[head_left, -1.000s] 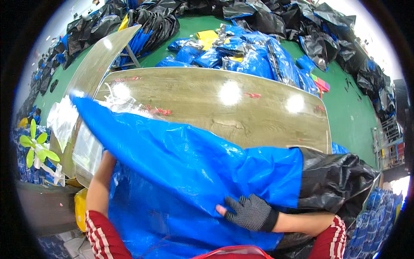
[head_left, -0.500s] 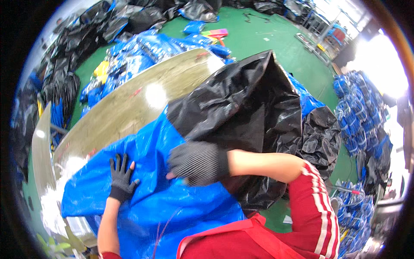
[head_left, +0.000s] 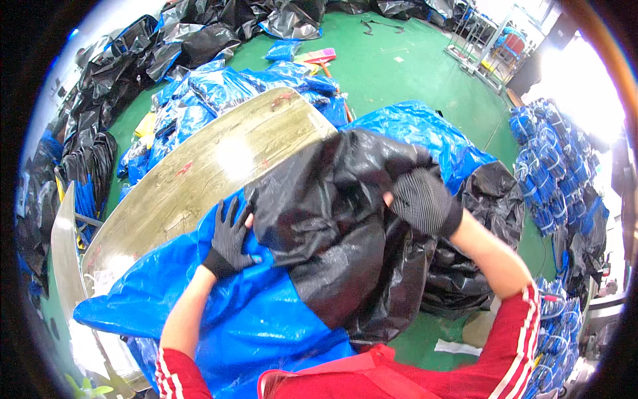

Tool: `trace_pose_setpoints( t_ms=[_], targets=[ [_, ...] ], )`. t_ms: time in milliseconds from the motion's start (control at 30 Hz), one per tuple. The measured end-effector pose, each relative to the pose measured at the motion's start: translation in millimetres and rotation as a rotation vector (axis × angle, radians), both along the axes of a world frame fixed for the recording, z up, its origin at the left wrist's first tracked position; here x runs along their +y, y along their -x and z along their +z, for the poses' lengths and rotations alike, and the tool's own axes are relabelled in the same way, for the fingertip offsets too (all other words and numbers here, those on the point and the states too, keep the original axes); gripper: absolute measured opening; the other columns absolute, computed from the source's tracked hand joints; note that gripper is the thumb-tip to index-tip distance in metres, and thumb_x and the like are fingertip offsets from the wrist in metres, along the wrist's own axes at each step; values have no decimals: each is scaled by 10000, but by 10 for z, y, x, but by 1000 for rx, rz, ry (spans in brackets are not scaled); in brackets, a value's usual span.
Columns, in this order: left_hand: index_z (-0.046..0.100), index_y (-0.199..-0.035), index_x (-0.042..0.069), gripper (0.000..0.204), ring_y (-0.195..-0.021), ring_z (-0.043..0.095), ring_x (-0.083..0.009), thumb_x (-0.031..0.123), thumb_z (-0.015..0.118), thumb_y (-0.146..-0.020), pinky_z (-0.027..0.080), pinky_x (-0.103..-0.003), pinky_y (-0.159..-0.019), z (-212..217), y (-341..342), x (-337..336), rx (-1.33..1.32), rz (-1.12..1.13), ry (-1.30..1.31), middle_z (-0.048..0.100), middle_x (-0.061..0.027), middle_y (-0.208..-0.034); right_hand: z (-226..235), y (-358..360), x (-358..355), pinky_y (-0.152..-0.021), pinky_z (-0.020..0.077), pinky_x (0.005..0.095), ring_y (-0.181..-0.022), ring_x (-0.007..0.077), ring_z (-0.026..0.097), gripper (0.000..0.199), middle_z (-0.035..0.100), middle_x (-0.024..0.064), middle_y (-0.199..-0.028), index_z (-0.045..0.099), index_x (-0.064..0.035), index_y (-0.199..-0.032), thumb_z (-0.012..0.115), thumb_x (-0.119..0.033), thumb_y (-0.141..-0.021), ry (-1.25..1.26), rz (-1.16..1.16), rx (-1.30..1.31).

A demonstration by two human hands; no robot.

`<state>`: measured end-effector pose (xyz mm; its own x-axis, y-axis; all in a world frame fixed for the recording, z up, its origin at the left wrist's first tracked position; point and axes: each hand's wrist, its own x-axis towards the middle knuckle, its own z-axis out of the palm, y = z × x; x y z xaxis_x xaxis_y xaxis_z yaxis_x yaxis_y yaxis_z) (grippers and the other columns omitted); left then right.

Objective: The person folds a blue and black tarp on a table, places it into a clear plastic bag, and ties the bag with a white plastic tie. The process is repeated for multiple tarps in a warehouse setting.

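Observation:
A large plastic tarp, blue on one side (head_left: 219, 319) and black on the other (head_left: 319, 199), lies bunched across the wood-patterned table in front of me. My left hand (head_left: 230, 243), in a grey-black ribbed glove with bare thumb and fingertip showing, rests flat on the tarp where blue meets black, fingers spread. Farther right, my right hand (head_left: 423, 201), gloved the same way, is closed on the black part near its right edge; its fingertips are partly hidden. The black sheet is creased and heaped between both hands.
Wood-patterned table (head_left: 199, 163) runs away to the left. Behind it lie blue plastic packages (head_left: 219, 90) and a pink brush (head_left: 319, 56) on the green floor. More tarp hangs at the right (head_left: 492, 199), near stacked blue bundles (head_left: 548, 166). Black sheeting (head_left: 179, 50) piles up at the back left.
My right hand has moved right and away from me, over the black part. The raised black peak has sunk into a heap, uncovering blue sheeting behind it. My left hand has slid right and farther away.

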<state>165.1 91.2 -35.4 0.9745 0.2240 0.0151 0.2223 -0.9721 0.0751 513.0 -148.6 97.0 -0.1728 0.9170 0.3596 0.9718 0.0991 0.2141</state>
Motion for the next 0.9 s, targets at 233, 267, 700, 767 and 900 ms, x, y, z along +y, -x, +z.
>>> trace_pose_setpoints(
  t_ms=[233, 267, 700, 767, 900],
  targets=[
    [384, -1389, 30, 1010, -1405, 191, -429, 734, 536, -681, 19, -628, -1139, -87, 48, -31, -85, -26, -119, 317, -186, -1492, 416, 373, -15, -770, 509, 439, -865, 302, 667, 355, 680, 118, -958, 644, -130, -1081, 641, -194, -731, 312, 386, 696],
    [382, -1391, 31, 991, -1403, 196, -429, 741, 509, -711, 23, -628, -1138, -43, 45, -32, -112, -48, -113, 318, -175, -1495, 687, 571, 142, -745, 510, 446, -822, 320, 657, 362, 670, 110, -947, 635, -123, -1061, 663, -208, -711, 195, 522, 605],
    [531, -1301, 177, 724, -1215, 488, -337, 661, 557, -765, 196, -576, -1097, 327, 1257, 177, 127, 737, 3, 518, -144, -1344, -1417, 201, 627, -1133, 49, 581, -1363, 357, 249, 886, 340, 182, -1451, 386, -51, -1402, 601, -613, -752, 48, -336, 122],
    [528, -1318, 164, 738, -1267, 449, -331, 699, 461, -815, 170, -590, -1092, 529, 2383, 155, 302, 1099, -327, 522, -140, -1351, -1391, 248, 653, -1129, 67, 577, -1362, 346, 253, 882, 349, 170, -1444, 402, -43, -1391, 596, -622, -755, -18, -334, 59],
    [267, -1491, 134, 755, -1462, 108, -301, 605, 394, -915, 162, -624, -1095, 89, 4450, -287, 508, 1626, 34, 161, -115, -1576, -977, 485, 808, -1122, 145, 528, -1317, 322, 314, 835, 395, 147, -1400, 404, -54, -1380, 620, -572, -762, 214, -422, -48]
  ],
)
